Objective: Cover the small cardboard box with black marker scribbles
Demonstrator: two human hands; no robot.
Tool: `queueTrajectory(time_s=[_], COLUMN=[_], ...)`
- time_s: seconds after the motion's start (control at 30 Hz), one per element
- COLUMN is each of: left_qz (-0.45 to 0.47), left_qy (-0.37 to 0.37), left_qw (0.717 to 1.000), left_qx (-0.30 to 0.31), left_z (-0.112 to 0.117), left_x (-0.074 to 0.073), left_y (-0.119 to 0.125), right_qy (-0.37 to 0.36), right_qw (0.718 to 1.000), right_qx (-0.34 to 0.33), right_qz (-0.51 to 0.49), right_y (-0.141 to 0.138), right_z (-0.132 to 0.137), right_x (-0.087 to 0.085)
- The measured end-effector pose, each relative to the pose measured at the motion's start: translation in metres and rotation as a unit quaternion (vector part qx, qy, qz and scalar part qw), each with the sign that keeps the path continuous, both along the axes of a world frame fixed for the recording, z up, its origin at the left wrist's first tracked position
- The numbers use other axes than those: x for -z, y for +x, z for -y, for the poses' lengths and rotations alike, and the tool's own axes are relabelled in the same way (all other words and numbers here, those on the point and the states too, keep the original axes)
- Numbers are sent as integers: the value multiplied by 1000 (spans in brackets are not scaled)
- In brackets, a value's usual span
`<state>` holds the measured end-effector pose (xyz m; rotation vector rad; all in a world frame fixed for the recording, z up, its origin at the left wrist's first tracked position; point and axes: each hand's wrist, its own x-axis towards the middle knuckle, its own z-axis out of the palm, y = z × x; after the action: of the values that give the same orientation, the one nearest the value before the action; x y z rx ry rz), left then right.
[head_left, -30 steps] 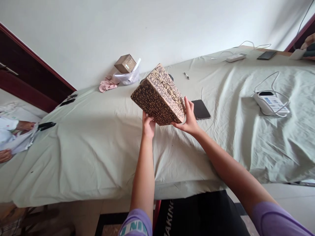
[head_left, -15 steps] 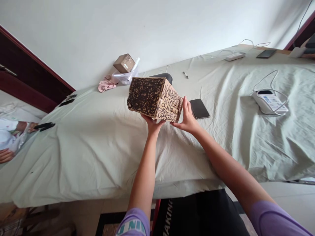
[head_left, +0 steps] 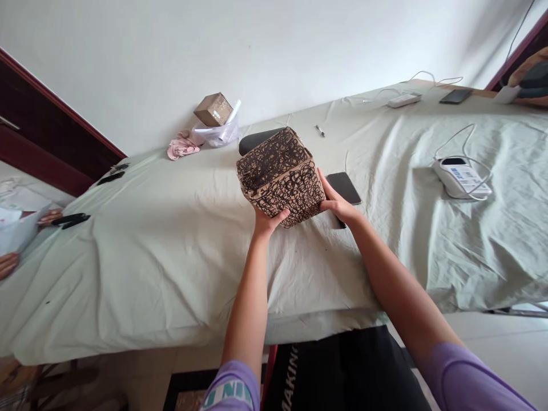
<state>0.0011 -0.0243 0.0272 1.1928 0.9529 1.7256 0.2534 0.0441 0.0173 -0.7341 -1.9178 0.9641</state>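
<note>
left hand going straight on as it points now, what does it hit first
The box, which the left hand holds against its near side. Beyond it, the black object may be next, though depth is unclear.

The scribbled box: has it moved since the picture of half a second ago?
Yes. The scribbled box has turned and shifted right against the dark case behind it: the case's left end now shows, while its right end is hidden.

Behind our black-scribbled cardboard box point(head_left: 285, 185) we have a dark rounded case point(head_left: 257, 140); right of the box, a flat black slab point(head_left: 346, 187), farther right a white plastic device point(head_left: 460, 178).
</note>
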Motion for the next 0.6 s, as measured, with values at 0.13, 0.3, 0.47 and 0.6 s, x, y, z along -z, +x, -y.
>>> queueTrajectory(time_s=[0.13, 0.3, 0.47, 0.6], left_qz=[-48, -136, -119, -121], left_qy=[44, 70, 63, 43], left_qw=[997, 985, 985, 987], left_qx=[-38, -82, -105, -98], left_z=[-7, -22, -24, -21], left_x=[8, 22, 27, 25], left_y=[3, -3, -6, -6], right_qy=[-8, -6, -98, -167], right_qw=[999, 949, 869, 815], right_qx=[31, 311, 409, 369], right_qz=[-1, 48, 262, 413], right_y=[0, 2, 8, 2], right_z=[3, 5, 15, 27], right_x=[-6, -16, -32, -41])
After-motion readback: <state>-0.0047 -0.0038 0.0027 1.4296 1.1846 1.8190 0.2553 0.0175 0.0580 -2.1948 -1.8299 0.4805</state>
